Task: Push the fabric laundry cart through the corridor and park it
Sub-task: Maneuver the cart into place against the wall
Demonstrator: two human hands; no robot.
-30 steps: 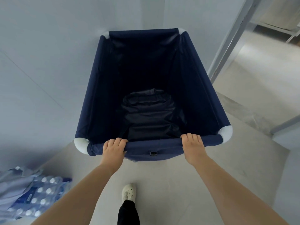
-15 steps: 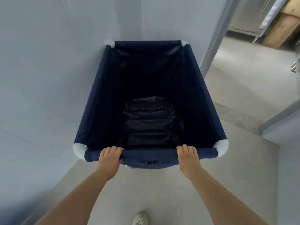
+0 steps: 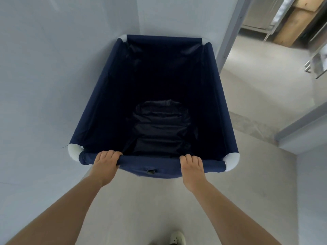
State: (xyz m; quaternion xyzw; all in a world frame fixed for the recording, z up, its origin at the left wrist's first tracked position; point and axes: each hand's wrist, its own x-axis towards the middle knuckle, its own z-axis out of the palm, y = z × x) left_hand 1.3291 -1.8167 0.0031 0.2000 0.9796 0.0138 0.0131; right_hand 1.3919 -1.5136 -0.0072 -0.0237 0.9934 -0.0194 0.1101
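Hands first: our left hand (image 3: 107,160) and right hand (image 3: 192,165) each have a grip clamped on the near rail (image 3: 150,160) of the cart (image 3: 99,110), fingers curled over the top, one towards each white corner cap. A second ago the cart stood a little off the wall (image 3: 53,68) with water bottles showing at lower left; now its far end sits tucked into the corner, the left side running just beside the wall and the far right corner near the door frame (image 3: 230,32). The bottles have dropped out of view, and we have stepped forward with it. A dark bag (image 3: 161,124) lies in the bottom. We judge the push nearly over: the cart looks parked or about to be, with little room left ahead. Only letting go remains, once it sits square.
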